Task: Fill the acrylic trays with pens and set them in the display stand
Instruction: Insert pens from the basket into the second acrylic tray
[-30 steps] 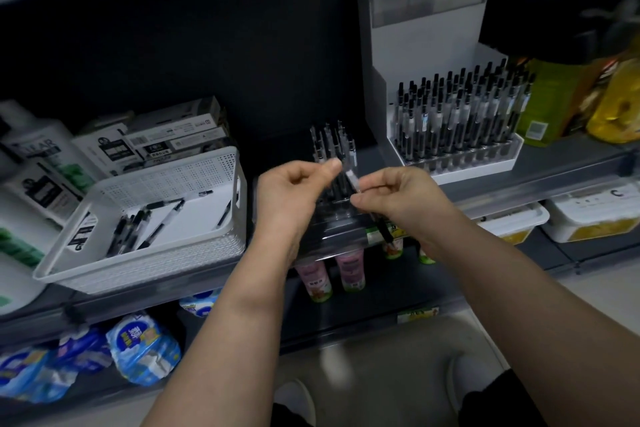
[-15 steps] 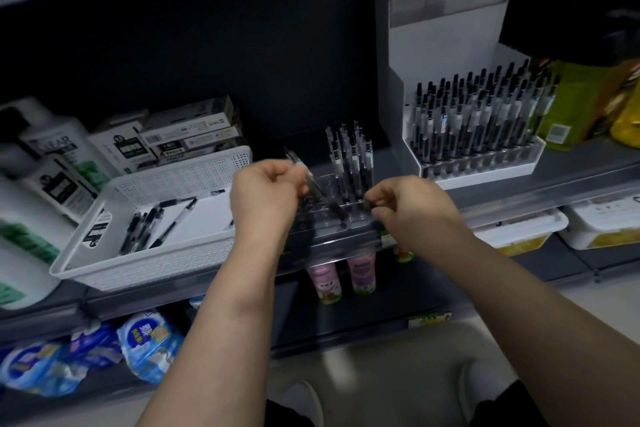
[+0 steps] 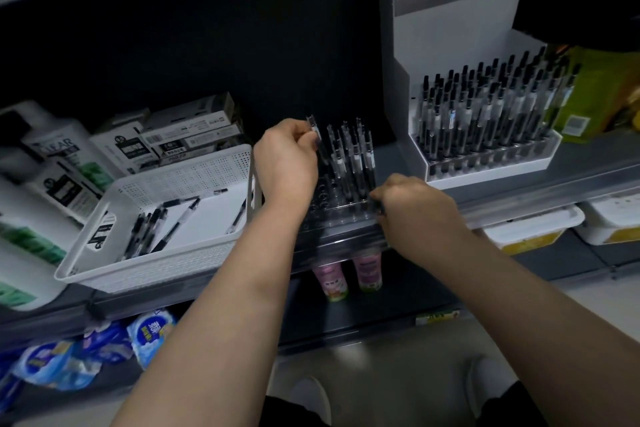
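Observation:
A clear acrylic tray [image 3: 341,224] with rows of holes sits on the shelf edge in front of me. Several pens [image 3: 356,158] stand upright in its back right part. My left hand [image 3: 287,163] pinches one pen [image 3: 317,139] near its top and holds it upright over the tray's left holes. My right hand [image 3: 412,204] grips the tray's right front corner. The white display stand [image 3: 453,80] at the right holds a tray full of pens [image 3: 491,111]. Loose pens [image 3: 156,229] lie in a white basket [image 3: 166,215] at the left.
Boxes of pens [image 3: 187,135] and white bottles [image 3: 59,163] stand behind the basket. Green and yellow packs [image 3: 595,94] sit right of the stand. Pink tubes [image 3: 346,277], white tubs [image 3: 533,229] and blue packs [image 3: 86,354] fill the lower shelves.
My left hand has turned the pen from slanted to upright and lifted it over the tray's left side. My right hand has settled on the tray's right front corner.

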